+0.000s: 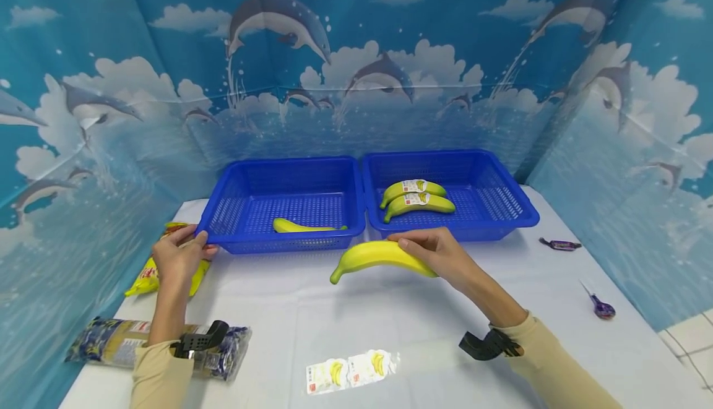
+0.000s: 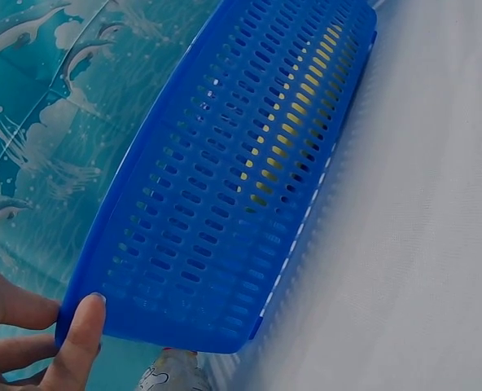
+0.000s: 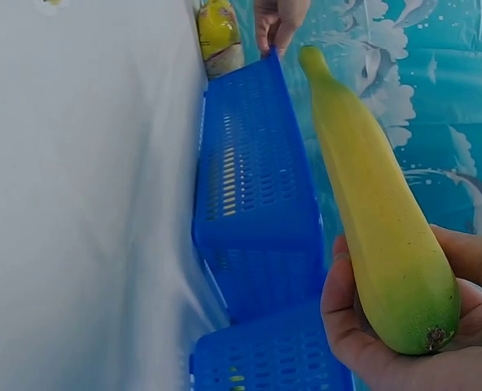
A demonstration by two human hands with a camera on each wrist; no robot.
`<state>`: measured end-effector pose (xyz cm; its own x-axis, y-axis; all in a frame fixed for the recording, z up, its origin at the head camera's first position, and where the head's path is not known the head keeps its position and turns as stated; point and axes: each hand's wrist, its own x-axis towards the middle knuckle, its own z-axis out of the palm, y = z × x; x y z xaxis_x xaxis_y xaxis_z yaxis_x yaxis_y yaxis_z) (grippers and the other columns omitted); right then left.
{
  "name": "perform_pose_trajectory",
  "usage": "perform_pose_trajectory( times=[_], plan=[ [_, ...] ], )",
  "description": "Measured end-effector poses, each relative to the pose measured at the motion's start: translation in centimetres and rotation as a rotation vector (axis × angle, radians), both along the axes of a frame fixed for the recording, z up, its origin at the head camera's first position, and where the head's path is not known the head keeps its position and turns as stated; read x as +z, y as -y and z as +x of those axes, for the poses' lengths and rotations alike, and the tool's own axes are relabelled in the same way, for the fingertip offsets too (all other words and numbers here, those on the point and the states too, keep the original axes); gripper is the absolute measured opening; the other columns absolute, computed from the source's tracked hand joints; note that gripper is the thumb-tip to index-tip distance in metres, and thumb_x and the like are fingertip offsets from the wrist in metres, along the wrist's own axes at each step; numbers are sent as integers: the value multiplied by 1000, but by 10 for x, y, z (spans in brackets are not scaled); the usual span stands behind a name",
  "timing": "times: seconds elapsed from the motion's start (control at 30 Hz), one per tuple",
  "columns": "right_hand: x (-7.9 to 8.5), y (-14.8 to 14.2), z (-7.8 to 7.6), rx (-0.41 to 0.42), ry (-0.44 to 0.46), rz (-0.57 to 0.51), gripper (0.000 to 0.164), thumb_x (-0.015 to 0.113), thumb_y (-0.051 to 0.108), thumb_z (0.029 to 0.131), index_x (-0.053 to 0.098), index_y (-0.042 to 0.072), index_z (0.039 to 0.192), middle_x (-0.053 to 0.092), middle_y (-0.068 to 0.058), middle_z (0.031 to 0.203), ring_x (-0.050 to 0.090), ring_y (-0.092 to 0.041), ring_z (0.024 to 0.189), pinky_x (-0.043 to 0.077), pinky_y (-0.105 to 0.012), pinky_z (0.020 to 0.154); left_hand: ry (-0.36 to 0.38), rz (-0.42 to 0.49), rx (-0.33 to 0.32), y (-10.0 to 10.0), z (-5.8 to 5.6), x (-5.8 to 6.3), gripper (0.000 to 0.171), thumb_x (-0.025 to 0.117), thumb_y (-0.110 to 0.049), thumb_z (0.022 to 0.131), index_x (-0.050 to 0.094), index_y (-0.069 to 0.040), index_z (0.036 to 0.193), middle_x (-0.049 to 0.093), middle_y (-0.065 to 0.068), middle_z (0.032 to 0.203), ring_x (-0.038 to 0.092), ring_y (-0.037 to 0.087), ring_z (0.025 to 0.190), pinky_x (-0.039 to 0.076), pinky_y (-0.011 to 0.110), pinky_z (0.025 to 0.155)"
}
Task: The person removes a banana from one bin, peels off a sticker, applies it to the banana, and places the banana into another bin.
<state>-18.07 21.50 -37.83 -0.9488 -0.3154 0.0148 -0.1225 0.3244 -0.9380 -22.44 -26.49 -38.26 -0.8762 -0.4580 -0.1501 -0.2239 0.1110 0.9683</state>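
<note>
A yellow banana [image 1: 379,257] with green ends is gripped by my right hand [image 1: 437,251], in front of the gap between two blue baskets. In the right wrist view the fingers and thumb curl round the banana [image 3: 379,204] near its thick end. My left hand [image 1: 181,254] pinches the rim at the near left corner of the left basket [image 1: 289,244]; the left wrist view shows the thumb on the outside of that rim. One banana [image 1: 303,226] lies in the left basket. Two bananas with stickers [image 1: 419,203] lie side by side in the right basket [image 1: 445,232].
A yellow snack bag [image 1: 146,278] lies under the left hand, with a long packet [image 1: 122,342] nearer the front. Banana stickers [image 1: 352,373] lie at the front middle. On the right are a wrapped candy [image 1: 559,245] and a purple lollipop [image 1: 603,307]. A dolphin-print curtain [image 1: 356,118] stands behind.
</note>
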Motion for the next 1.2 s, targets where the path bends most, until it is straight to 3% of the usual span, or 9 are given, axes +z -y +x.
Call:
perform_pose_trajectory(
  times=[0.23,0.43,0.53,0.7,0.77,0.97,1.03,1.2],
  plan=[
    [-14,2,9,31,-4,-7,32,65,24,111,75,6,136,76,-12,129,65,-16,90,56,-23,74,32,-20,3,-1,-1,-2,53,66,-17,108,52,0,157,62,25,142,76,8,66,64,26,69],
    [-29,6,11,51,6,-40,30,66,20,110,75,5,134,76,-13,131,68,-16,92,58,-23,78,7,-41,-13,-3,-2,0,53,64,-16,109,51,1,158,61,23,140,75,6,66,64,25,68],
    [-36,8,10,63,-2,-52,30,65,18,110,75,3,133,76,-14,130,68,-15,93,59,-23,79,-9,-152,-38,-3,0,0,52,61,-16,110,50,4,157,63,28,136,73,4,61,63,23,64],
    [-44,9,6,78,-33,-56,29,64,16,110,74,0,132,75,-18,129,67,-14,93,58,-22,78,-72,-440,-66,-3,3,1,48,56,-16,112,53,10,152,62,36,137,73,5,59,54,10,57],
    [-46,9,5,71,-36,-53,29,64,14,110,74,-1,132,75,-18,129,68,-13,94,57,-22,78,-81,-483,-68,-4,4,0,48,57,-16,111,54,11,151,62,36,138,75,10,62,52,9,56],
    [-52,7,3,56,-11,-50,28,65,14,109,75,-1,130,76,-18,127,69,-13,97,58,-21,79,-62,-448,-81,-5,6,-2,49,55,-17,113,50,9,154,64,34,137,72,3,59,59,17,59],
    [-55,7,3,55,-7,-52,27,65,14,109,75,-1,130,76,-18,127,69,-13,97,58,-21,80,-66,-459,-90,-5,6,-2,50,54,-17,113,49,9,155,64,34,136,74,7,61,62,22,62],
    [-61,7,0,66,-13,-50,26,66,12,108,76,-3,128,77,-19,124,69,-10,96,57,-21,78,-33,-561,-138,-4,7,1,56,52,-16,113,38,11,160,62,37,137,81,28,80,63,48,92]
  ],
)
